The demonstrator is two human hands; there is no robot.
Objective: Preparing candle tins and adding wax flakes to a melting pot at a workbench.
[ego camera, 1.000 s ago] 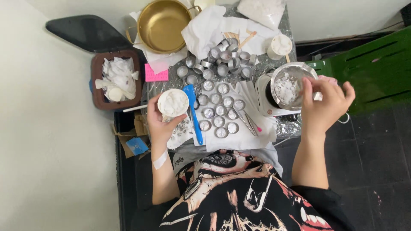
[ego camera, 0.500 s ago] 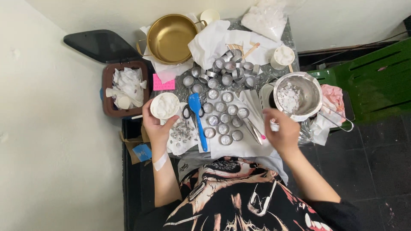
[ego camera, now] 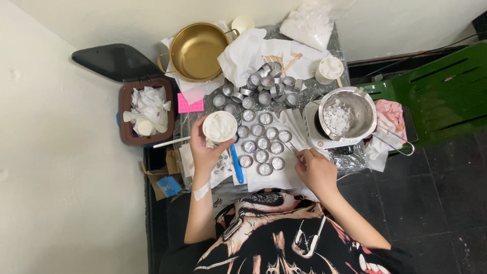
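Right hand: the right hand (ego camera: pixel 315 170) rests at the near edge of the white paper (ego camera: pixel 284 175); its fingers curl together onto the metal tweezers (ego camera: pixel 292 148), though whether they actually pinch them I cannot tell
Left hand: the left hand (ego camera: pixel 207 155) wraps its fingers around a white cup (ego camera: pixel 219 127), held upright above the table's near left part; the cup is full of white flaky bits
Blue spatula: the blue spatula (ego camera: pixel 236 163) lies just beside the left hand, partly under the cup
Small tins: the small round metal tins (ego camera: pixel 262 143) sit in rows on the white paper between the 2 hands; several show a pale fill
Metal pot: the metal pot (ego camera: pixel 348 112) sits on a white burner (ego camera: pixel 310 127) to the right; white chunks lie in its bottom
Loose tins: a heap of empty tins (ego camera: pixel 269 81) lies farther back, some tipped on their sides
Far cup: a second white cup (ego camera: pixel 328 68) of white stuff stands behind the pot
Gold pan: the gold pan (ego camera: pixel 195 50) at the far left is empty
Brown bin: the brown bin (ego camera: pixel 126 109) beside the table holds crumpled white paper
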